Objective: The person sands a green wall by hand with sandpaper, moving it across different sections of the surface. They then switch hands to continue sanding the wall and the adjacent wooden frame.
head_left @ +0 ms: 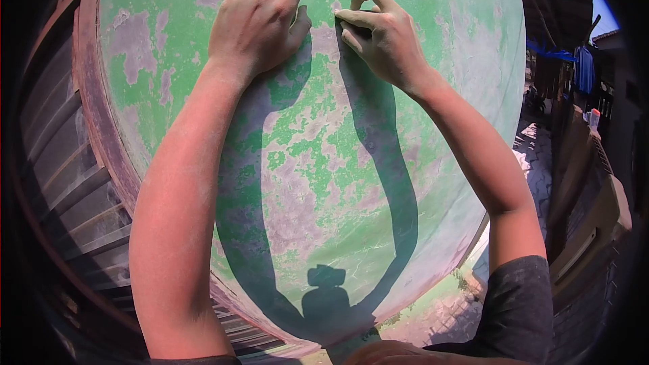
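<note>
A green wall point(378, 216) with flaking paint and greyish bare patches point(291, 203) fills the middle of the head view. My left hand point(260, 23) rests against its upper part, fingers loosely bent and thumb apart from them, with nothing visible in it. To its right, my right hand point(387, 39) is closed in a pinch at the painted surface, thumb and index finger close together. Whatever sits between those fingertips is too small to make out. Pale dust coats both hands.
A wooden frame point(88, 61) and dark slats point(74, 182) border the wall on the left. On the right are a brown wooden piece point(591, 223), a hanging blue cloth point(584, 71) and a paved path point(535, 142). Shadows of my arms and head fall on the wall.
</note>
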Motion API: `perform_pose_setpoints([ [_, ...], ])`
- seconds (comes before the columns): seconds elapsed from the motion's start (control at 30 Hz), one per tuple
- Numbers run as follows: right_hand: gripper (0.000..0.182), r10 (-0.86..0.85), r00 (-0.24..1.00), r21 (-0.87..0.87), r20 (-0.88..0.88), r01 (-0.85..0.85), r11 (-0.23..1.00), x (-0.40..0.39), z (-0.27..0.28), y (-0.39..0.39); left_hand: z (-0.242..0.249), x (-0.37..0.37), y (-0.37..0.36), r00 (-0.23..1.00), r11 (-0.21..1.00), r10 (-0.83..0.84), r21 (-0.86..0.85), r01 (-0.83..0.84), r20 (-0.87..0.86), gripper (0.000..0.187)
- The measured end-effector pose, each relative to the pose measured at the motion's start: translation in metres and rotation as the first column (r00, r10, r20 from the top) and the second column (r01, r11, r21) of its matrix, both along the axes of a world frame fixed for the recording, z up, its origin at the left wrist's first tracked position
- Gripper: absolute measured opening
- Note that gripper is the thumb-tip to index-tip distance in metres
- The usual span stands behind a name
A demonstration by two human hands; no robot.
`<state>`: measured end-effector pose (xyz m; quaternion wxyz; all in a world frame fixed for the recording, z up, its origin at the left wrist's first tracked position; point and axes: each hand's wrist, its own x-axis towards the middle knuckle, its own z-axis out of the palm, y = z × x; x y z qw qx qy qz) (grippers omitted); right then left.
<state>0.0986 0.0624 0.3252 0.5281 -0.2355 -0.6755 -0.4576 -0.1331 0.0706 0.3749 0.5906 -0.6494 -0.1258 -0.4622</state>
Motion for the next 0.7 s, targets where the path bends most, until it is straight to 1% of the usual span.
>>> perform_pose_setpoints([
  [0.1,0.029,0.02,1.0,0.005,0.005,-0.02,1.0,-0.004,-0.001,0.002,0.0,-0.001,0.0,1.0,1.0,-0.001,0.01,0.002,-0.007,0.026],
  [0.2,0.029,0.0,1.0,0.017,-0.02,0.0,1.0,0.001,0.004,0.004,0.0,-0.001,0.001,1.0,1.0,-0.009,0.02,0.009,-0.009,0.026],
  [0.27,0.03,0.041,0.999,0.012,-0.021,-0.041,0.999,0.0,0.004,0.003,0.001,-0.001,0.001,1.0,1.0,-0.018,0.014,0.019,-0.007,0.026],
  [0.3,0.03,0.042,0.999,-0.006,0.017,-0.042,0.999,-0.005,-0.001,0.0,0.001,0.0,0.002,1.0,1.0,-0.019,0.012,0.019,-0.007,0.026],
  [0.33,0.03,0.042,0.999,-0.007,0.017,-0.042,0.999,-0.005,-0.001,0.0,0.001,-0.001,0.002,1.0,1.0,-0.013,0.01,0.013,-0.007,0.025],
  [0.4,0.03,0.022,0.999,0.003,0.025,-0.023,1.0,-0.003,0.001,0.002,0.0,-0.001,0.002,1.0,1.0,-0.006,0.006,0.006,-0.008,0.025],
  [0.43,0.031,0.028,1.0,0.018,-0.012,-0.027,0.999,-0.001,0.004,0.005,0.0,0.0,0.002,1.0,1.0,-0.01,0.016,0.01,-0.003,0.025],
  [0.47,0.031,0.025,1.0,0.016,-0.011,-0.025,1.0,-0.001,0.004,0.006,-0.001,0.0,0.002,1.0,1.0,-0.015,0.027,0.015,0.005,0.025],
  [0.57,0.03,0.067,0.998,0.058,-0.008,-0.066,0.996,-0.005,0.003,0.005,-0.001,0.0,0.001,1.0,1.0,0.005,0.019,-0.005,0.005,0.024],
  [0.63,0.03,-0.01,1.0,-0.028,-0.007,0.01,1.0,-0.006,-0.001,-0.002,-0.001,-0.001,0.001,1.0,1.0,0.001,0.028,-0.001,0.003,0.024],
  [0.67,0.03,-0.01,1.0,-0.03,-0.009,0.01,0.999,-0.002,0.001,0.0,-0.001,-0.001,0.002,1.0,0.999,-0.009,0.033,0.009,-0.001,0.024],
  [0.7,0.031,0.009,0.998,-0.019,-0.062,-0.01,1.0,0.002,0.007,0.004,-0.002,0.001,0.011,1.0,0.999,-0.012,0.03,0.012,0.0,0.024],
])
